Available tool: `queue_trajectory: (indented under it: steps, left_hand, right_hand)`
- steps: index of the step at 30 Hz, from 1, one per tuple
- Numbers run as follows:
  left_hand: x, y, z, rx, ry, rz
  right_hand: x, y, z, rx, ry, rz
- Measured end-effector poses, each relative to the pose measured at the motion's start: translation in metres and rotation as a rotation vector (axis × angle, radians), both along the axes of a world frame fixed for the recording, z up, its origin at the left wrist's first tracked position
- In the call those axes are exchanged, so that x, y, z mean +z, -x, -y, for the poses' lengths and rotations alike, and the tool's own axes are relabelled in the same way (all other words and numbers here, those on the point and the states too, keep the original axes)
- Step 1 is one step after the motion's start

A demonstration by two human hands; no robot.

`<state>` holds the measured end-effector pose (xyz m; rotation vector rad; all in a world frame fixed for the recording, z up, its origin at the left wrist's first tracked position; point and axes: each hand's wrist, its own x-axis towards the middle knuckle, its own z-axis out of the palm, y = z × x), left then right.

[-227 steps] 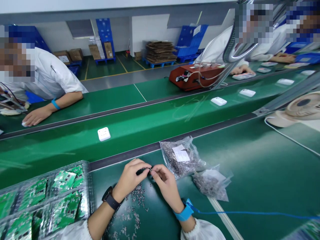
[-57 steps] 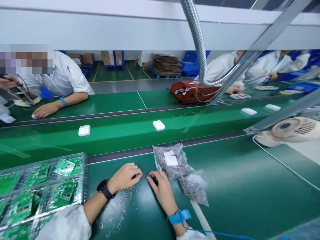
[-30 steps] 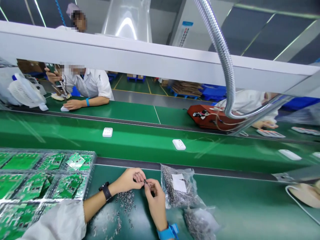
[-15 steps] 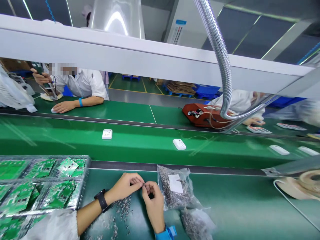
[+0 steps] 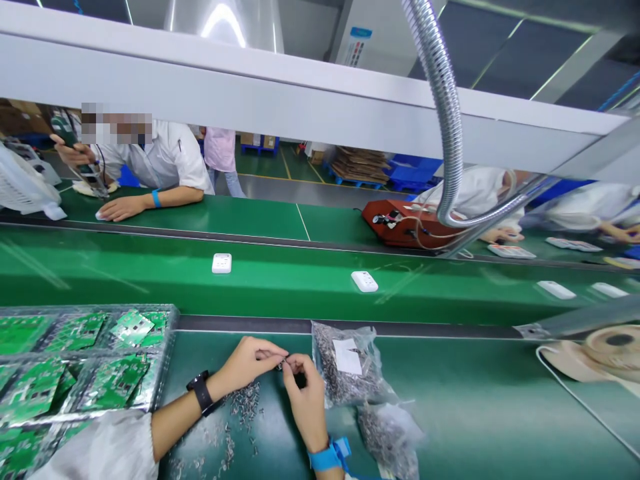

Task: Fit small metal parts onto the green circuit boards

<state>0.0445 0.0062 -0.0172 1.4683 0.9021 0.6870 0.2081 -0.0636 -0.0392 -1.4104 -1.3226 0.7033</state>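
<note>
My left hand, with a black band on its wrist, pinches at the fingertips above the green bench. Against it, the thumb and fingers of my right hand are pinched too; a blue strap circles that wrist. Between the fingertips is a tiny metal part, mostly covered, its exact kind too small to make out. Under and beside my left wrist lies a loose heap of small metal pieces. A clear bag of such pieces with a white label lies right of my right hand, and a second bag sits nearer me.
A clear compartment tray of green circuit boards stands at the left. Beyond the bench, a green conveyor belt carries white square devices. Tape rolls lie at right. A metal hose hangs overhead; co-workers sit opposite.
The white devices nearest me have shifted slightly right along the belt. My fingertips have moved slightly and remain pinched together. A person in pink shows more fully in the background.
</note>
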Motion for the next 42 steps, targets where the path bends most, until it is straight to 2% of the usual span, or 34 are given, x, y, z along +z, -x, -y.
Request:
queue_trajectory:
  steps: [7, 18, 26, 29, 33, 42]
  left_hand:
    - [0.003, 0.000, 0.001, -0.026, -0.082, -0.059]
    - [0.009, 0.003, 0.000, -0.122, -0.356, -0.269]
    - [0.003, 0.006, 0.001, -0.215, -0.609, -0.405]
    - [0.004, 0.007, 0.000, -0.209, -0.611, -0.376]
    - [0.006, 0.006, 0.000, -0.151, -0.530, -0.305]
    - [0.010, 0.003, -0.001, -0.075, -0.388, -0.230]
  right_hand:
    - [-0.002, -0.001, -0.001, -0.006, -0.030, 0.049]
    - [-0.005, -0.002, -0.002, -0.038, -0.018, 0.048]
    - [-0.003, -0.001, -0.001, 0.013, 0.024, -0.003]
    - [-0.003, -0.002, -0.002, 0.055, 0.046, -0.066]
    - [-0.005, -0.002, -0.002, 0.109, 0.063, -0.126]
    - [-0.010, -0.005, -0.004, 0.020, 0.080, -0.221]
